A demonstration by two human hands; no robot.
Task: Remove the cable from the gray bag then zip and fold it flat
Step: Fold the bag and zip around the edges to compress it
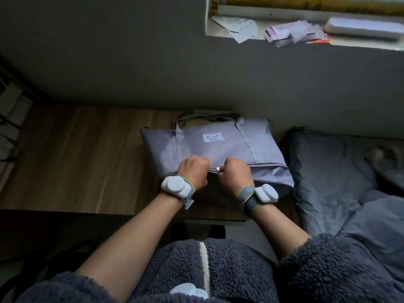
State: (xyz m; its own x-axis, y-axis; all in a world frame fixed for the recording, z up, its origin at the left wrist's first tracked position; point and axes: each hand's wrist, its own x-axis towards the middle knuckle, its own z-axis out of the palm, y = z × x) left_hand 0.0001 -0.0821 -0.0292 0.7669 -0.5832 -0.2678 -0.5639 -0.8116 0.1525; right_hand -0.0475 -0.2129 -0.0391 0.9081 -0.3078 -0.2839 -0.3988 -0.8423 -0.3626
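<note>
Both hands work the zipper on the gray bag.

Left hand [193,170] grips fabric; right hand [235,173] pinches near the zipper pull [218,169]. The gray bag [218,145] lies mid-frame on the wooden surface [87,154], probably light, soft and slippery; hold beside the zipper.

On the worktop [87,154], both hands, left [193,169] and right [235,173], clutch the gray bag [218,145] at its zipper pull [217,169], pillow [328,171] at three o'clock.

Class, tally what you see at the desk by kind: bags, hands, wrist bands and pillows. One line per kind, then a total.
Gray bag: 1
Hands: 2, left hand and right hand
Wrist bands: 2, and
Pillow: 1
Total: 6
</note>
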